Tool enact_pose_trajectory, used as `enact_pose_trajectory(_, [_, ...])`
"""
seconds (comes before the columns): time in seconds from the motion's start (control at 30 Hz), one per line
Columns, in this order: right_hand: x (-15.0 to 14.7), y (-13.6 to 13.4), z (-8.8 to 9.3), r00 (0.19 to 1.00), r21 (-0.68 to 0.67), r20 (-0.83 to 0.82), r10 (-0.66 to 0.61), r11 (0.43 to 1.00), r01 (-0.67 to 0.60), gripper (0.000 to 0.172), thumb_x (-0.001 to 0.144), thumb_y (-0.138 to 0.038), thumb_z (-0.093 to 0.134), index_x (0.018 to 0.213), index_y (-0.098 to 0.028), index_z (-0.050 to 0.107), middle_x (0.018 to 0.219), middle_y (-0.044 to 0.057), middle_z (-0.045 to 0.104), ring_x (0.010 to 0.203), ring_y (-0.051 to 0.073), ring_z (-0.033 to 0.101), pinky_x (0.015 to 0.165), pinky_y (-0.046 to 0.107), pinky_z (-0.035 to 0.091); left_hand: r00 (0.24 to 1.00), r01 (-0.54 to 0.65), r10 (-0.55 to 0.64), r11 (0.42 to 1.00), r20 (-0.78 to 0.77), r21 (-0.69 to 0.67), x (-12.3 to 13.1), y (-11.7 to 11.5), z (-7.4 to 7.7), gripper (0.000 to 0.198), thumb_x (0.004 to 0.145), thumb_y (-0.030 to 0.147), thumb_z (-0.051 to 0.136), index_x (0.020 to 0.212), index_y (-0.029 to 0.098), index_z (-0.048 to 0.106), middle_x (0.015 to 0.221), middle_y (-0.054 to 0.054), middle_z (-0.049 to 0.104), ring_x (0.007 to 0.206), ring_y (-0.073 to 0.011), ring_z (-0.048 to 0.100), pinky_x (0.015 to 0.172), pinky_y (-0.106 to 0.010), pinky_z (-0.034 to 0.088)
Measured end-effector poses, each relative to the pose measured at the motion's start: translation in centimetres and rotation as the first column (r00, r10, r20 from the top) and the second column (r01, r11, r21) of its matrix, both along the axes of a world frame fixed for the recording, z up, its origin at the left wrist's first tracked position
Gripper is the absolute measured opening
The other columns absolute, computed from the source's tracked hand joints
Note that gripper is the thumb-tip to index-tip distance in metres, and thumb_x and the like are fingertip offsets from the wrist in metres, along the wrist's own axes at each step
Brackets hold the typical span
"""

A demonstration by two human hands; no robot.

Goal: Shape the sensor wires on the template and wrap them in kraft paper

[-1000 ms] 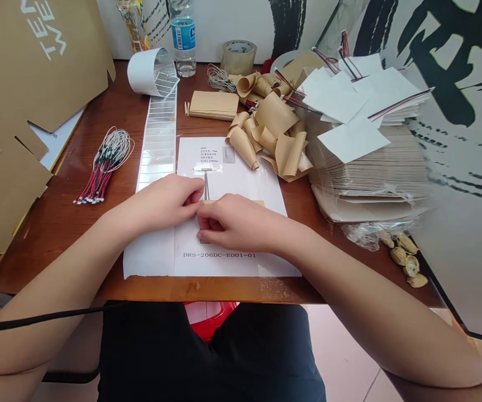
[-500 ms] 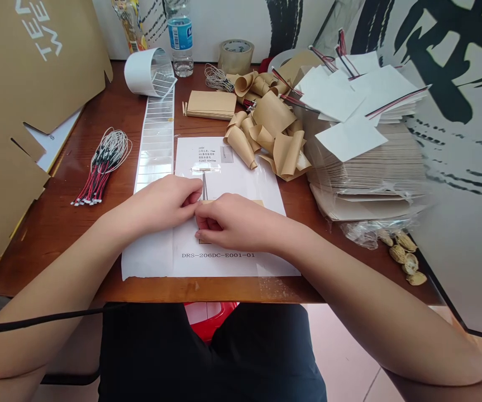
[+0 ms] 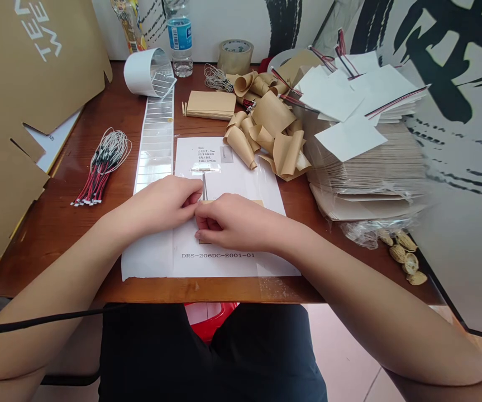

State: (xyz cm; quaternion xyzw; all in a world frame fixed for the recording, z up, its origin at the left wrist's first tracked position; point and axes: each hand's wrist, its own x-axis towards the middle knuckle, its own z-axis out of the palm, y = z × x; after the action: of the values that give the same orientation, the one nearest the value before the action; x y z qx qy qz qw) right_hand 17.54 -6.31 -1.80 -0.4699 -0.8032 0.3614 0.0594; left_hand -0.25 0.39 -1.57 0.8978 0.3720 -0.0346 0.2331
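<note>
White printed paper sheet (image 3: 228, 162), lower centre, under both hands; right hand (image 3: 236, 223) clenches tan kraft-paper strip (image 3: 257, 202); left hand (image 3: 159, 204) curled beside it, grip hidden. Step seems a fold; next calls for steady pinch.

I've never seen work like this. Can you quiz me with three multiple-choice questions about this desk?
1. Where are the left hand and right hand?
A. Over the printed sheet
B. On the tape roll
C. Under the table

2. How many water bottles are in view?
A. Three
B. One
C. Five

3. What state are the brown paper pieces beside the sheet in?
A. Pressed flat
B. Torn to shreds
C. Curled

1: A, both hands meet above the sheet.
2: B, only one shows.
3: C, they lie in cones and curls.
</note>
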Motion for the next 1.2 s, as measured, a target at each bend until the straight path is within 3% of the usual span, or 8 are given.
enact_pose_trajectory(0.6, [0.03, 0.07, 0.15, 1.000, -0.012, 0.001, -0.005, 1.000, 0.005, 0.015, 0.088, -0.021, 0.062, 0.075, -0.020, 0.057, 0.071, -0.001, 0.063, 0.065, 0.013, 0.051, 0.061, 0.028, 0.031, 1.000, 0.002, -0.002, 1.000, -0.004, 0.007, -0.11, 0.04, -0.15, 0.016, 0.085, 0.026, 0.056, 0.073, 0.023, 0.047, 0.069, 0.001, 0.059, 0.063, -0.0163, 0.049, 0.057, -0.031, 0.032])
enact_pose_trajectory(1.2, [0.09, 0.13, -0.01, 1.000, -0.010, -0.023, -0.011, 1.000, 0.011, 0.020, 0.088, -0.020, 0.063, 0.071, -0.020, 0.052, 0.070, -0.002, 0.062, 0.064, 0.012, 0.049, 0.062, 0.028, 0.031, 1.000, -0.008, 0.008, 1.000, -0.015, 0.013, 0.09, 0.01, -0.06, 0.016, 0.085, 0.026, 0.056, 0.073, 0.023, 0.047, 0.070, 0.001, 0.060, 0.063, -0.0158, 0.049, 0.056, -0.031, 0.033])
